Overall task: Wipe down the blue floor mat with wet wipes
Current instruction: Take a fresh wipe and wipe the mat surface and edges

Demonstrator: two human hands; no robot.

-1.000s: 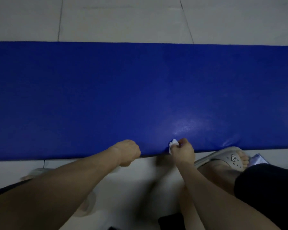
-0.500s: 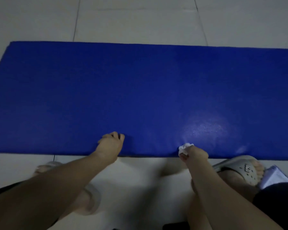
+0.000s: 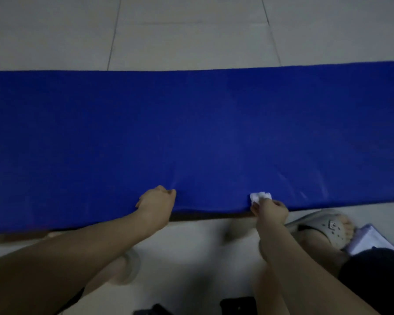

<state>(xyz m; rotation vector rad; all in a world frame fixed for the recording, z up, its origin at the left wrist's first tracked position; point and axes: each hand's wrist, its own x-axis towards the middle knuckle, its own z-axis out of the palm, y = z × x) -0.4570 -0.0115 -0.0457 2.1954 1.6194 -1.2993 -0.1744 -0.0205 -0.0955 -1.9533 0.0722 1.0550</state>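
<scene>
A: Mat orientation?

B: The blue floor mat [image 3: 191,133] lies on the tiled floor [image 3: 191,30]. Its long axis runs left to right, crosswise to both forearms. The left short end shows well out past the left hand. The right end runs out of frame beyond the right hand.

A: Left hand?

B: The left hand [image 3: 156,204] is at the near long edge, knuckles up, fingers curled over that edge and gripping it. The forearm comes in from the lower left, nearly straight.

A: Right?

B: The right hand [image 3: 271,210] is at the same edge, off to the right of the left hand and apart from it. Its fingers are bunched, pinching a crumpled white wet wipe [image 3: 259,196]. The wipe sticks out ahead of the fingertips and touches the mat just inside the edge.

A: Edge condition?

B: Between the hands the near edge looks slightly raised, with a dark band of shadow under it. There are faint pale streaks on the mat ahead of and to the right of the right hand.

A: Room to move?

B: Open blue surface stretches ahead of both hands to the far edge, with pale tile beyond. A strip of tile lies behind the hands. A grey sandal [image 3: 328,228] with a foot in it sits just right of the right wrist, close to the mat edge. A pale flat packet [image 3: 369,241] lies beside it, kind unclear.
</scene>
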